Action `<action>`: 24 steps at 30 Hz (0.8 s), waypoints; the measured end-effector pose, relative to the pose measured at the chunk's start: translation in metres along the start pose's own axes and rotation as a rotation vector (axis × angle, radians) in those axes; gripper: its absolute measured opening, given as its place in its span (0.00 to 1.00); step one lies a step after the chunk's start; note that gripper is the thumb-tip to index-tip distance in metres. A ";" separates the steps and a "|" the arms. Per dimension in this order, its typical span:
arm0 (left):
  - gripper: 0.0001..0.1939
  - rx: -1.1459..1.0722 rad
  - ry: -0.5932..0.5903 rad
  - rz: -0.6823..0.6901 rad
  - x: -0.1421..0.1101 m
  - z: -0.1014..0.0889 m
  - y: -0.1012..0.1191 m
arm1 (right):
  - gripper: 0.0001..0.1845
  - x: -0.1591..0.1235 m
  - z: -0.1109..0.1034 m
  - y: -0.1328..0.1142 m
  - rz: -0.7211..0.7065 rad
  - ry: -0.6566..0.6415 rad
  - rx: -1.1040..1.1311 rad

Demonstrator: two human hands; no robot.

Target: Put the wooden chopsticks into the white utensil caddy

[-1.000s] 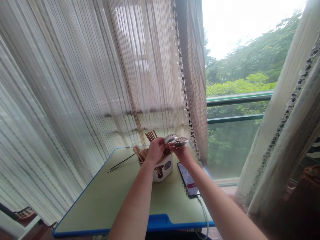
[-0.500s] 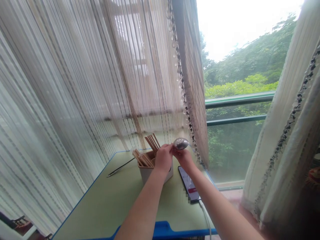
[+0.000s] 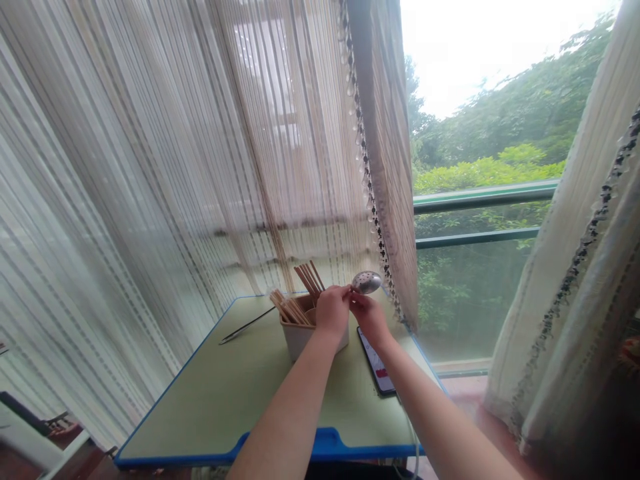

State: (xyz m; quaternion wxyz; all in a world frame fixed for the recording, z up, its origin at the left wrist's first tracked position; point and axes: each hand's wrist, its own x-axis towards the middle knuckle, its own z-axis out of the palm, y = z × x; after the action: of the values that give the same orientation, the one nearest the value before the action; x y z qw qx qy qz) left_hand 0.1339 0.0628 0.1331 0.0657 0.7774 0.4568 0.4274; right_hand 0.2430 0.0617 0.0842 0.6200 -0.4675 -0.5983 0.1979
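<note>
A metal slotted spoon (image 3: pixel 367 282), its bowl pierced with small holes, is held up above the far side of the table. My left hand (image 3: pixel 333 311) is closed, its fingertips pinching the spoon near the base of the bowl. Just beside it, my right hand (image 3: pixel 369 316) is closed on the spoon too, below the bowl. The handle is mostly hidden by my hands. Behind my left hand stands a light-coloured box (image 3: pixel 299 339) with a brown rim. Wooden chopsticks (image 3: pixel 309 280) and a wrapped bundle of sticks (image 3: pixel 289 309) lean out of it.
A phone (image 3: pixel 374 365) with a lit screen lies under my right forearm, a white cable (image 3: pixel 415 437) running off the front edge. A thin dark utensil (image 3: pixel 246 325) lies left of the box. The green table (image 3: pixel 200 393) has a blue rim; curtains (image 3: pixel 165 167) hang behind it.
The view has shifted slightly, so the table and box sit a little higher and further right. Both hands stay closed on the slotted spoon, with little other movement.
</note>
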 end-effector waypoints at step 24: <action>0.07 -0.067 0.681 0.095 -0.061 -0.061 -0.049 | 0.17 -0.080 0.030 -0.050 0.112 0.118 0.089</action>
State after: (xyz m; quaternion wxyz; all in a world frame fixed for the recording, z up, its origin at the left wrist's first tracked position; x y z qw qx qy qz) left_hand 0.0440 0.0267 0.1101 -0.0850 0.6079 0.4017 0.6796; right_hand 0.1831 -0.0165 0.0758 0.6621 -0.4830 -0.5243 0.2309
